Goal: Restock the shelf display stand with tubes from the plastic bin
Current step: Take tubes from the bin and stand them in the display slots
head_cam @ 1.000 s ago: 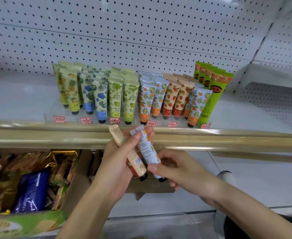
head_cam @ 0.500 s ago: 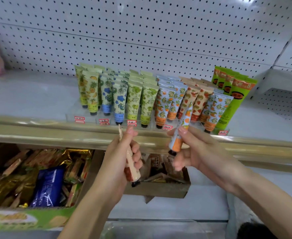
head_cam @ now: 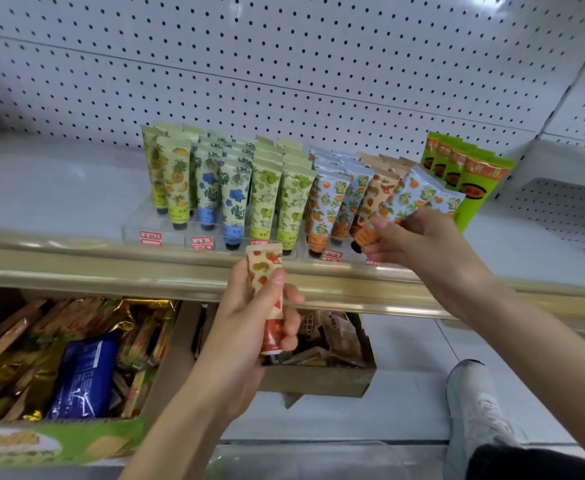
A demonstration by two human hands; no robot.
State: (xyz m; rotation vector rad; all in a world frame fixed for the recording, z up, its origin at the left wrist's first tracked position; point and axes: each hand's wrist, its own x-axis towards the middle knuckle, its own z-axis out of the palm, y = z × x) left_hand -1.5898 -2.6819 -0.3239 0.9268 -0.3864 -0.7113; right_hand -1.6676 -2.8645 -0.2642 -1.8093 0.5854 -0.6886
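While L hand [head_cam: 249, 327] sits low in front of the gold shelf rail [head_cam: 111, 271], fingers curled round the strawberry tube [head_cam: 267, 271], thumb across its front, tube upright w/ cap down, R hand [head_cam: 419, 240] is up at the right end of the display stand [head_cam: 152, 223], pinching the blue orange-print tube [head_cam: 412, 195] near its cap, crimp end tilted up-right. Vs 0.5 s ago: R hand + tube have gone from rail level up to the stand; L tube turned from edge-on to print facing cam. Clear plastic bin [head_cam: 301, 459] at bottom edge.
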